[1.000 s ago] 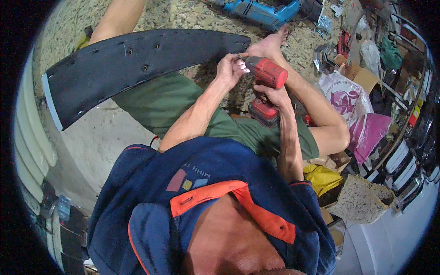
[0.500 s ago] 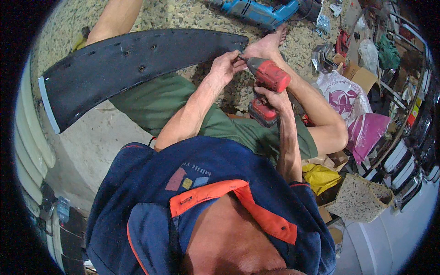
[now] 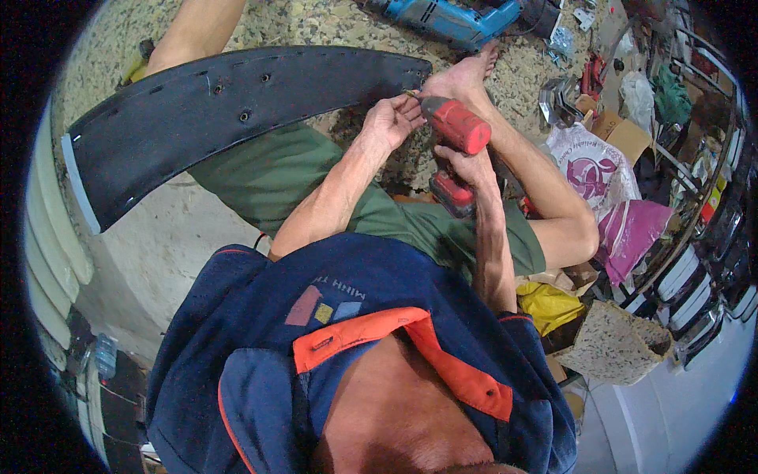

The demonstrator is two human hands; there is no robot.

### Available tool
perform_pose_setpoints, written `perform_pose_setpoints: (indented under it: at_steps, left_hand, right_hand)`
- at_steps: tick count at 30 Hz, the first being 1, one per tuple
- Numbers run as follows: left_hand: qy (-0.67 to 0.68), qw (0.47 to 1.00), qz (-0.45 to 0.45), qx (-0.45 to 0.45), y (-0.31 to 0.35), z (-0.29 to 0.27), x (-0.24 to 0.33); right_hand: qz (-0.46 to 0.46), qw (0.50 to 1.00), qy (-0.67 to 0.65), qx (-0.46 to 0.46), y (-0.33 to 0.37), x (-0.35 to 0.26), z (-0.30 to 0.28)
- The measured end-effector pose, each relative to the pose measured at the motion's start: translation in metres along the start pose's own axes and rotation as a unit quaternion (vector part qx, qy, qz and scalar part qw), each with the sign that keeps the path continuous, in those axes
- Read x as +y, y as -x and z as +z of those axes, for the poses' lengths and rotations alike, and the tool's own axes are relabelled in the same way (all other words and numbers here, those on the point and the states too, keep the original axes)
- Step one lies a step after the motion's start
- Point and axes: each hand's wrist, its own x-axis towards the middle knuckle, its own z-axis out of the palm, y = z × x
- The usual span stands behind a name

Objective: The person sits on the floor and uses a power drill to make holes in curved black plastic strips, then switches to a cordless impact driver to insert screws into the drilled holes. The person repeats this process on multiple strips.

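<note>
A long, curved black panel [image 3: 181, 114] lies across my left thigh, its narrow end close to my right foot. Small metal fasteners dot its surface, and a pale strip edges its wide end. My right hand [image 3: 472, 167] is wrapped round the handle of a red and black cordless drill [image 3: 458, 122]. The drill's bit points left toward the panel's near edge, at its narrow end. Beside the bit tip is my left hand [image 3: 392, 122], palm up, with curled fingers and the thumb drawn in. Whatever small thing those fingertips pinch is too small to make out.
A blue corded power tool [image 3: 454, 22] lies on the speckled floor mat [image 3: 316, 28] beyond my right foot. To the right are metal brackets [image 3: 559, 101], a white and purple bag [image 3: 588, 162], a yellow bag [image 3: 551, 306] and a metal rack [image 3: 695, 197]. Long pale pieces [image 3: 55, 253] line the left side.
My right hand has swung the drill's body slightly left, and its angle has changed. My left hand's fingers have shifted a little near the bit. The panel has barely moved.
</note>
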Motion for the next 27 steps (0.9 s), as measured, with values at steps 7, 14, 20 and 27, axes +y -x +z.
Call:
perform_pose_setpoints:
  at_steps: [7, 14, 20, 27]
  left_hand:
    - [0.030, 1.000, -0.004, -0.002, -0.014, -0.013, 0.003]
    - [0.044, 0.998, 0.016, 0.036, -0.016, -0.011, -0.001]
    - [0.054, 0.997, 0.003, 0.056, -0.018, -0.009, 0.004]
    - [0.001, 0.996, 0.013, 0.087, -0.014, -0.005, 0.005]
  right_hand:
    - [0.010, 0.999, 0.041, -0.016, -0.010, -0.018, -0.002]
    - [-0.035, 0.997, 0.064, -0.011, -0.012, -0.030, -0.006]
    - [-0.019, 0.996, 0.091, -0.007, -0.016, -0.043, -0.002]
    - [-0.164, 0.971, 0.171, -0.022, -0.045, -0.023, 0.001]
